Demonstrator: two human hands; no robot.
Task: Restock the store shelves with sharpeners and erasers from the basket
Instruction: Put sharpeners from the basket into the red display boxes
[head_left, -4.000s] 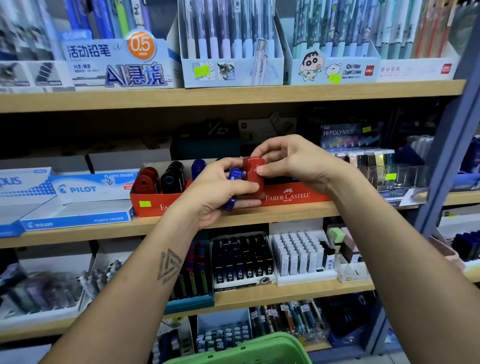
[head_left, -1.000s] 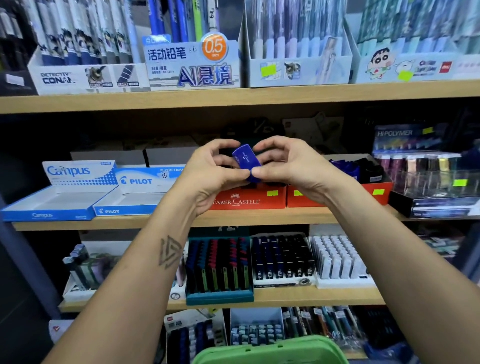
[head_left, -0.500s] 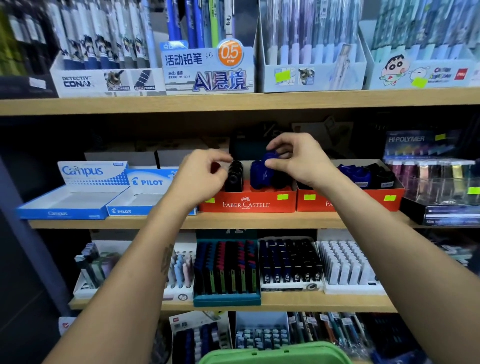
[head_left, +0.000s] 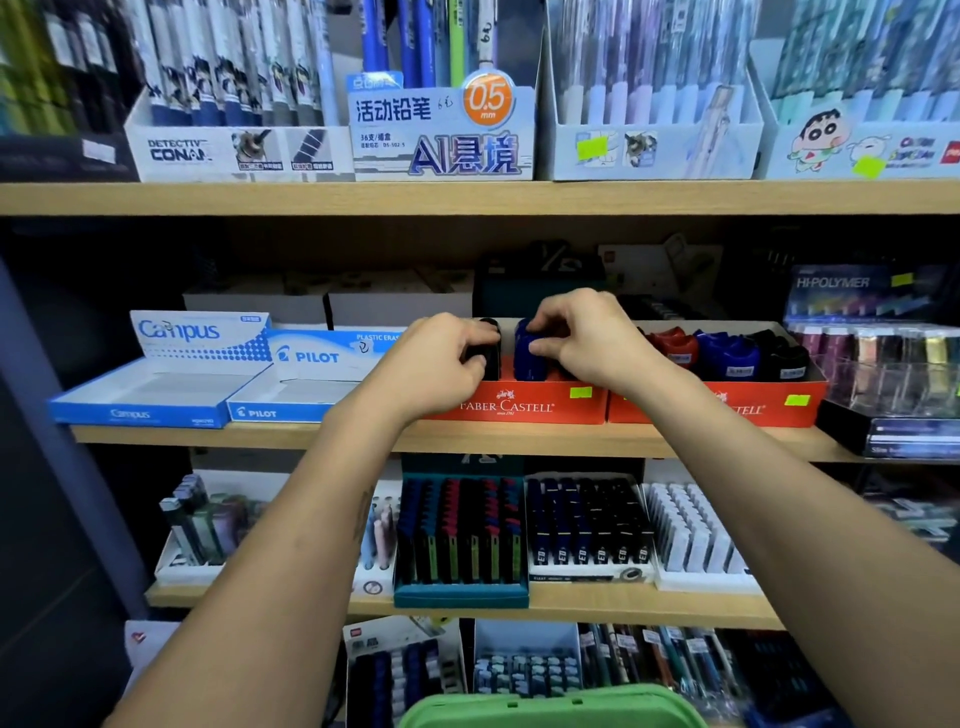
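Seating: the blue sharpener (head_left: 527, 353) stands in the left red Faber-Castell tray (head_left: 524, 405), near the front edge of the middle shelf (head_left: 249, 439); the right hand (head_left: 589, 338) pinches it with curled fingers, a grip closed round its top, probably to press it square into its row.
Steadying: the left hand (head_left: 441, 358) curls round a black sharpener (head_left: 488, 348) just beside the blue one (most likely holding the neighbour upright so the row does not topple).
Spacing: the two sharpeners stand side by side, a narrow gap between them.
Neighbours: a second red tray (head_left: 727, 405) touches the first on its right, holding red, blue and black sharpeners; the Pilot eraser box (head_left: 291, 384) and Campus box (head_left: 156, 384) lie toward the shelf's left end.
Obstacles: the upper shelf board (head_left: 467, 197) hangs low overhead, so hands must go in level; both forearms cross in front of the lower shelf.
Supply: the green basket (head_left: 550, 709) shows only its rim at the bottom edge, contents hidden.
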